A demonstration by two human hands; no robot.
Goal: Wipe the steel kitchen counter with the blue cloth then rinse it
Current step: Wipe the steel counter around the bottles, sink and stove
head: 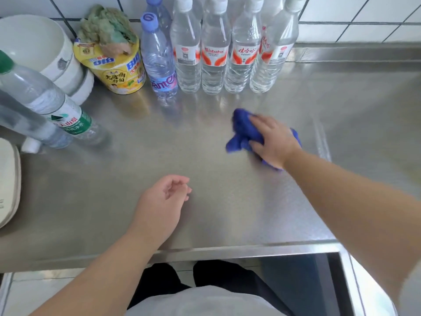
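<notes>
While the left hand (164,197) is hanging loosely curled and empty, the right hand (273,142) is pressing the bunched blue cloth (243,131) across the steel counter (136,167).
Wiping is under way; the stretch toward the water bottles (211,53) is likely awaiting the next sweep; rinsing comes later.

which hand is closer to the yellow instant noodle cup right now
The left hand. It hangs over the counter in front of the yellow noodle cup, somewhat to its right and holding nothing. The right hand is farther right, pressing the blue cloth below the row of bottles.
</notes>
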